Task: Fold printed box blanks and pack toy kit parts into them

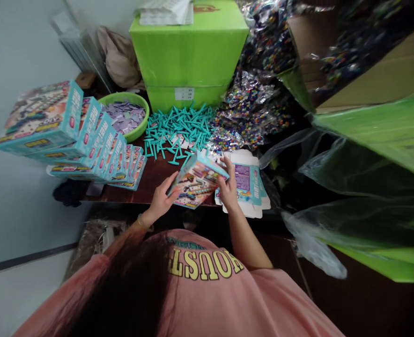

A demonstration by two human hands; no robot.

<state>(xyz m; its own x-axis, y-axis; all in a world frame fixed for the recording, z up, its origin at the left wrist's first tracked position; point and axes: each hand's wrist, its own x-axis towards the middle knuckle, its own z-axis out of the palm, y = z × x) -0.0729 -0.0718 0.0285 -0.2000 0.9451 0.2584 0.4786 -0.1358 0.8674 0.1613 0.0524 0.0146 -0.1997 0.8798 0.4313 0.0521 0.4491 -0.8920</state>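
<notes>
The left hand grips the near edge of a printed cardboard box, fingers curled around its side, while the right hand pinches the box's far end, thumb and fingers closed on the flap. The box sits tilted above the dark surface, just in front of the person's chest. Its printing is too small and blurred to read. The pink shirt carries yellow letters, upside down from this view, reading "HOUST". Just right of the box lies a stack of flat unfolded cartons with purple and teal print. To the left, a leaning row of finished boxes stands on edge, their teal sides showing red and white lettering that cannot be made out. Behind them sit a green bowl of pale paper pieces, a heap of teal plastic tools, bags of coloured beads, and a green carton bearing a white label.
</notes>
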